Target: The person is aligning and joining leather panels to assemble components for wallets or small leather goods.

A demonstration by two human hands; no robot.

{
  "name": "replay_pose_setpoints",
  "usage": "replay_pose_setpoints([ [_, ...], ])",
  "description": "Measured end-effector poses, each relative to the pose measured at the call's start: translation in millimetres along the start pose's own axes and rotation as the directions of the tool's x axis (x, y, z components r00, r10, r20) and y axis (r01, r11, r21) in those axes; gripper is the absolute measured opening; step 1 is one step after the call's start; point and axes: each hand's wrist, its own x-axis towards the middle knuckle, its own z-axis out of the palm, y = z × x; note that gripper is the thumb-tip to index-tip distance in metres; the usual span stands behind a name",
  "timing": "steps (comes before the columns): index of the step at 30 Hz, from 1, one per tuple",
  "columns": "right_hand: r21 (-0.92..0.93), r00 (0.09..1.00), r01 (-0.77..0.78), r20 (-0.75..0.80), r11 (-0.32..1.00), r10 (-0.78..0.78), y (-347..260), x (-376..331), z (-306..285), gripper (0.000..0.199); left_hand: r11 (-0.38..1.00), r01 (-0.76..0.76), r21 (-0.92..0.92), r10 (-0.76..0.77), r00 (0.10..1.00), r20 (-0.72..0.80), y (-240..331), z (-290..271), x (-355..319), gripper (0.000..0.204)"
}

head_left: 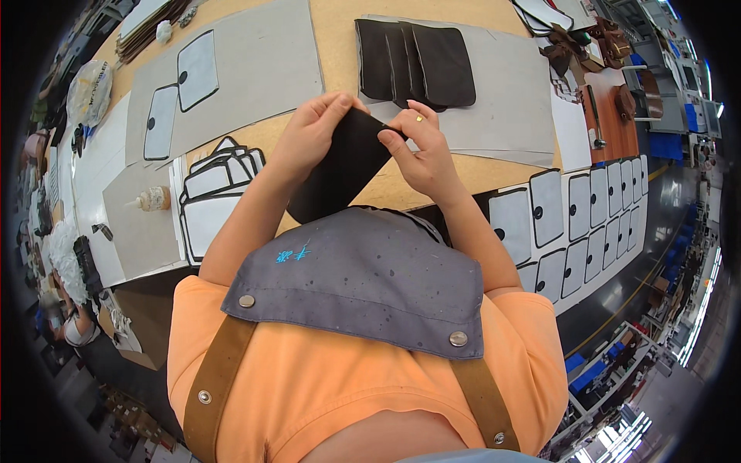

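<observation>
A black flat panel [340,170], perhaps leather or fabric, hangs between my two hands in front of my apron. My left hand [315,133] pinches its upper left edge, thumb on top. With thumb and fingers, my right hand [421,147] grips the upper right corner; a ring shows on one finger. The panel's lower end reaches down by the table's near edge. Just beyond my hands, several similar dark panels [448,65] lie overlapped on a grey board [502,100].
White black-edged panels [199,69] lie on a grey sheet at left; more [548,208] stand in rows at right. Black-outlined white pieces [216,224] and a small bottle [154,198] are at near left. A plastic bag [89,92] sits far left. Brown leather items [610,42] are at far right.
</observation>
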Motion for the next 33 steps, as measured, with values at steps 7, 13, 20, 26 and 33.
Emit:
replay_pose_setpoints([
  [7, 0.776, 0.612, -0.266, -0.323, 0.572, 0.722, 24, 4, -25, 0.03, 0.977, 0.16, 0.141, -0.138, 0.978, -0.154, 0, -60, -7, 0.062],
  [13, 0.929, 0.447, -0.299, -0.065, 0.218, 0.892, 64, -18, -21, 0.032, 0.978, 0.073, -0.194, -0.11, 0.976, -0.19, -20, -43, -2, 0.057],
  [20, 0.916, 0.476, -0.356, 0.008, 0.185, 0.879, 71, -37, -25, 0.033, 0.986, -0.08, -0.149, 0.05, 0.979, -0.199, -23, -28, -2, 0.035],
  [26, 0.919, 0.461, -0.372, 0.06, 0.131, 0.886, 66, -48, -18, 0.038, 0.979, -0.19, 0.077, 0.205, 0.931, -0.303, -15, -10, -2, 0.017],
  [33, 0.95, 0.471, -0.301, 0.07, 0.086, 0.879, 67, -54, -8, 0.037, 0.943, -0.294, 0.153, 0.331, 0.861, -0.387, -7, 4, 1, 0.015],
])
